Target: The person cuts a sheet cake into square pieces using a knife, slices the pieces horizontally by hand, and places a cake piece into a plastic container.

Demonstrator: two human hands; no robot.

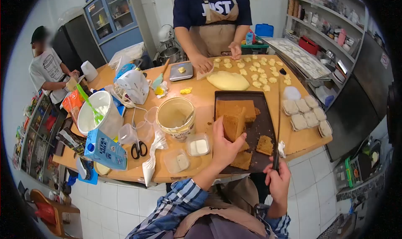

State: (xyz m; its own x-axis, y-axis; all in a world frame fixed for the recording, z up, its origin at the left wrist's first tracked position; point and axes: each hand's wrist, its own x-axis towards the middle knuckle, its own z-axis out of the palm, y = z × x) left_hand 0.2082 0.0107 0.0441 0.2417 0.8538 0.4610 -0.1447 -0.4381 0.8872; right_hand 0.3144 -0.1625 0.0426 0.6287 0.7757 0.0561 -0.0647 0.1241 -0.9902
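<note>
My left hand point(226, 143) grips a slab of brown cake point(233, 127) tilted up above the dark tray point(268, 124). In my right hand point(278, 178) is the dark handle of a long knife point(278, 126), its blade pointing away past the tray's right side. More cake point(235, 107) lies at the tray's far end, with a small square piece point(264, 145) near the right edge and another piece point(241, 160) at the near end. Left of the tray sit small containers with white filling point(198, 147) and a large tub point(175, 118).
Across the table, a co-worker point(213, 21) handles dough beside a big dough mass point(228, 80) and several small dough pieces. Scissors point(138, 149), a milk carton point(105, 150) and a white bowl point(100, 113) are left; packed containers point(305, 115) are right. Another person point(50, 67) stands far left.
</note>
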